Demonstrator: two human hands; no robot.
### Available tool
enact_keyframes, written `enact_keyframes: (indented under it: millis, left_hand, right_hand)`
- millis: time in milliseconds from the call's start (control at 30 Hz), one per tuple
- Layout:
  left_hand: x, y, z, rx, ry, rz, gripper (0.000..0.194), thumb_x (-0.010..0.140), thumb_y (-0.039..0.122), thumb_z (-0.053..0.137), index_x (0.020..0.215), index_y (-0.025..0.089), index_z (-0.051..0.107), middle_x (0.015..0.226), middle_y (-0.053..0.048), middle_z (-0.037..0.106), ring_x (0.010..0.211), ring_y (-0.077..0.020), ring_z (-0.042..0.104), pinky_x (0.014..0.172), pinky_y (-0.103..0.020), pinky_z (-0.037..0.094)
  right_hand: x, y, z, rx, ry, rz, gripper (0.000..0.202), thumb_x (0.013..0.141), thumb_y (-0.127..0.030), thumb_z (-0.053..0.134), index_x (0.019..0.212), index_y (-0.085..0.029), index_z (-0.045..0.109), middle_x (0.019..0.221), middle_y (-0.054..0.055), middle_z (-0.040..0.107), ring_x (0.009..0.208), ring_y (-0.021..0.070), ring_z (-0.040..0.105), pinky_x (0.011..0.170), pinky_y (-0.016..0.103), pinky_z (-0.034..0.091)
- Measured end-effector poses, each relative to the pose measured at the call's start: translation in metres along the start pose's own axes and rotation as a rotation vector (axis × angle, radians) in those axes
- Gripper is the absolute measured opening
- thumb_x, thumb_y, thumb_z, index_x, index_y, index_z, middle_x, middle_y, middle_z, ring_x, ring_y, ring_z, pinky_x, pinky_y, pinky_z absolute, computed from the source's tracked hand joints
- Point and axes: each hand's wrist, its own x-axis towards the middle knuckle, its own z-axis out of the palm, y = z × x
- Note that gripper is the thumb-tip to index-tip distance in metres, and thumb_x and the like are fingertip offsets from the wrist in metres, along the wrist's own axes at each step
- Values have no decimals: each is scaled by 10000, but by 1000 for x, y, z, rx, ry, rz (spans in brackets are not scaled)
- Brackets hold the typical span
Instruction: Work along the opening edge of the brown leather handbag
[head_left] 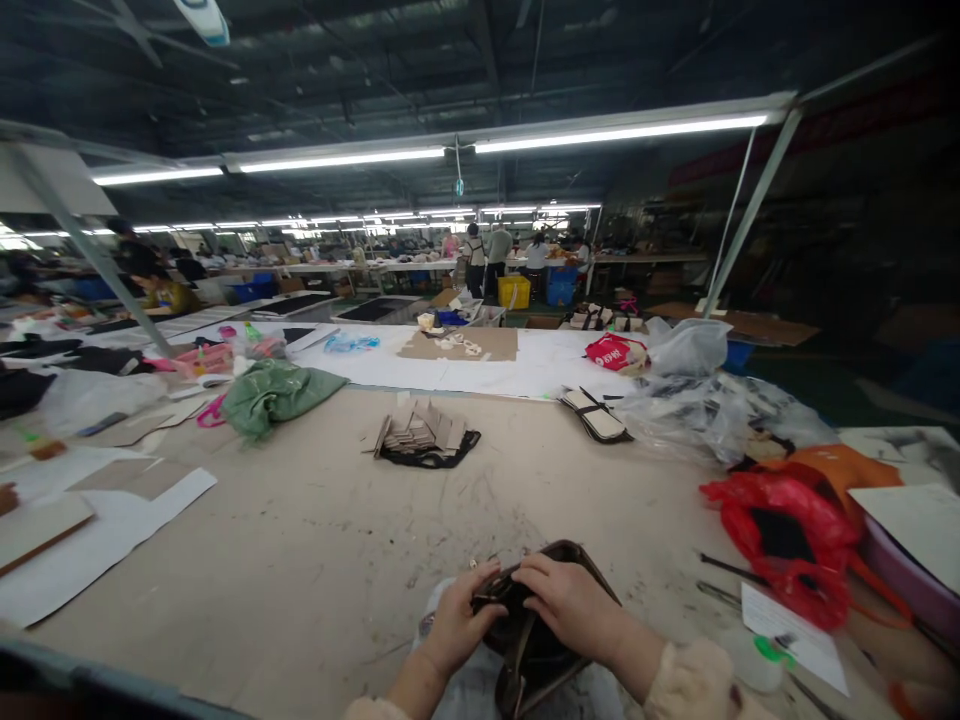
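A dark brown bag [551, 650], its mouth gaping upward, rests near the front edge of the table over a whitish plastic sheet [456, 695]. My left hand [461, 615] pinches the bag's rim on the left side, thumb toward the inside. On the far rim, my right hand [574, 605] has its fingers curled over the edge, with the fingertips close to those of my left hand. The inside of the bag is dark, and its contents cannot be made out. Beyond the hands lies a pile of grey-brown board pieces [424, 428] with a black strap [431, 460] around its front.
At right are a red plastic bag [799, 540], clear plastic bags [682, 415], a white paper [806, 640] and a green-capped bottle [754, 660]. A bundle of flat pieces [596, 413] lies farther back. To the left sit a green cloth bag [277, 395] and white sheets [157, 510].
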Motion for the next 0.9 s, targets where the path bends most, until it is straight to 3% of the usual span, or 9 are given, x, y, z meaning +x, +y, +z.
enact_keyframes:
  millis: [200, 467, 600, 767, 900]
  left_hand:
    - [-5, 5, -2, -6, 22, 12, 438, 744, 291, 634, 1176, 245, 580, 1224, -50, 597, 1153, -206, 526, 1043, -339, 385]
    - [-1, 3, 4, -85, 94, 4, 303, 783, 266, 579, 1077, 265, 649, 1163, -30, 637, 1101, -203, 568, 1021, -389, 412]
    - [0, 4, 6, -99, 132, -14, 284, 782, 278, 577, 1050, 249, 667, 1132, -40, 653, 1092, -213, 576, 1021, -405, 408]
    - [1, -9, 7, -86, 143, 1, 290, 784, 318, 576, 1053, 256, 668, 1135, -45, 651, 1088, -215, 582, 1004, -395, 421]
    - [4, -19, 6, -69, 123, 49, 303, 784, 351, 578, 1060, 261, 666, 1129, -51, 653, 1067, -214, 595, 990, -375, 435]
  right_hand:
    - [6, 8, 17, -181, -14, -7, 115, 848, -210, 498, 795, -189, 597, 873, 17, 582, 746, 139, 565, 639, 237, 402]
    - [0, 7, 24, -161, 95, 18, 117, 866, -224, 493, 781, -180, 560, 905, 17, 565, 731, 117, 556, 622, 240, 376]
    - [-2, 6, 24, -140, 71, -30, 84, 864, -195, 480, 814, -181, 546, 881, 16, 591, 747, 133, 569, 618, 249, 370]
    - [-3, 13, 30, -146, 61, 23, 54, 819, -216, 552, 779, -195, 580, 769, -3, 622, 698, 152, 582, 573, 263, 340]
    - [0, 22, 37, -159, 107, 39, 155, 829, -178, 538, 684, -183, 594, 753, 1, 622, 696, 134, 585, 581, 253, 331]
